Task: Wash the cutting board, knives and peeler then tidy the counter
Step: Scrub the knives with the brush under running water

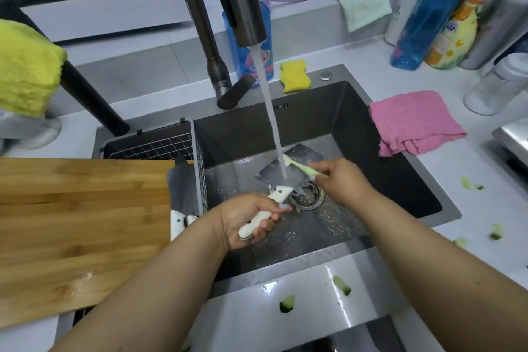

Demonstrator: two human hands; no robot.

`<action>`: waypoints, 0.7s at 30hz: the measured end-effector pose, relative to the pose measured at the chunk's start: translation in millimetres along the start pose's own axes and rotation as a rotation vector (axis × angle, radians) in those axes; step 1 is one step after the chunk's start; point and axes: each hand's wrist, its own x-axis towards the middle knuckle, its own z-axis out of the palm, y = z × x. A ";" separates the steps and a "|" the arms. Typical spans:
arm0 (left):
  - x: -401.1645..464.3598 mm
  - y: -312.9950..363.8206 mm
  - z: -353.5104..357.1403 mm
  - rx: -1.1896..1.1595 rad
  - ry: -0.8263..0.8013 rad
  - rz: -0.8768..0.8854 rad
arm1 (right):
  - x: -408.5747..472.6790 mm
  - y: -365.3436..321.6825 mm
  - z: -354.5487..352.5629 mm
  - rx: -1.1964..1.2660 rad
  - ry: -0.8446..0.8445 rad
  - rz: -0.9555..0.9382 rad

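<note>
Left grip: my left hand (pixel 251 218) closed around the white handle of a cleaver (pixel 288 173), blade flat under the water stream (pixel 271 120), above the sink (pixel 385 151) drain (pixel 307 198).

Right grip: my right hand (pixel 343 180) pinched on a pale green, thin-handled tool (pixel 300 167), possibly the peeler, blurred; its far end lies on the cleaver blade in the stream.

Faucet (pixel 243 0): rising at the sink's back edge, its head crossing the view above the blade.

Cutting board (pixel 83 234): wooden, left of the sink, partly over its left end.

Wire basket (pixel 160 146): in the sink's left end; further white-handled knives (pixel 178 221) lie by it, just beside the board.

Yellow sponge (pixel 294 76): on the sink's back rim.

Pink cloth (pixel 414 121): on the counter (pixel 485 208), at the sink's right rim.

Bottles (pixel 434 11): back right of the sink.

Green peel scraps (pixel 341 284): on the sink's front rim, more on the counter to its right.

Yellow cloth (pixel 25 68): far left of the sink.
</note>
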 end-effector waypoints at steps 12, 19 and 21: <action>-3.0 -2.2 1.1 -0.021 -0.053 0.004 | 9.5 12.3 -13.2 -0.026 0.035 0.031; -4.8 -5.6 0.6 0.052 -0.005 0.032 | -18.8 -2.8 -11.3 0.088 -0.130 -0.034; -5.1 -5.0 2.2 0.096 0.058 0.073 | -16.8 -7.7 -8.9 0.032 -0.125 -0.073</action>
